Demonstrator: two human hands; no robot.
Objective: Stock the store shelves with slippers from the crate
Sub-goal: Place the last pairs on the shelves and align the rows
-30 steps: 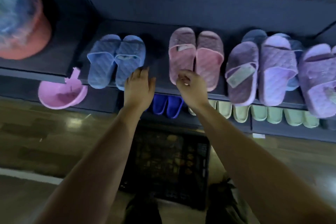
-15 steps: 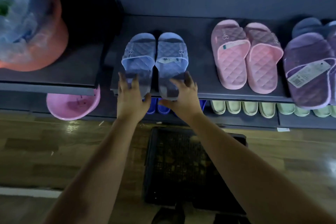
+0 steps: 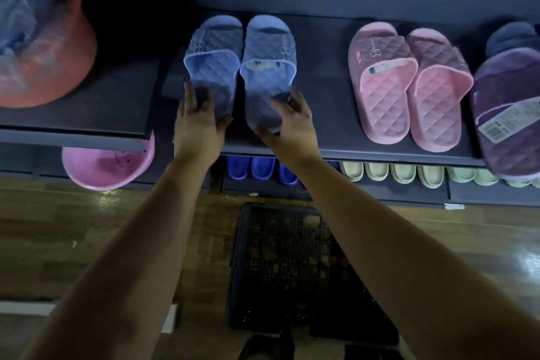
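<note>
A pair of blue quilted slippers lies on the dark shelf (image 3: pixel 321 90), toes toward the back. My left hand (image 3: pixel 197 123) grips the heel of the left blue slipper (image 3: pixel 214 58), thumb on its inner edge. My right hand (image 3: pixel 287 123) grips the heel of the right blue slipper (image 3: pixel 267 67), fingers curled round its end. A black mesh crate (image 3: pixel 295 269) stands on the floor below my arms; nothing in it can be made out in the dim light.
A pink slipper pair (image 3: pixel 409 88) lies to the right, then a purple tagged slipper (image 3: pixel 508 114) overhanging the shelf edge. Dark blue (image 3: pixel 254 169) and pale green slippers (image 3: pixel 409 174) fill the lower shelf. An orange basin (image 3: pixel 58 38) and a pink basin (image 3: pixel 108 166) sit left.
My hands went from near the pink pair to the blue pair and took hold of the heels. The blue slippers now sit farther back from the shelf edge. The view shifted left.
</note>
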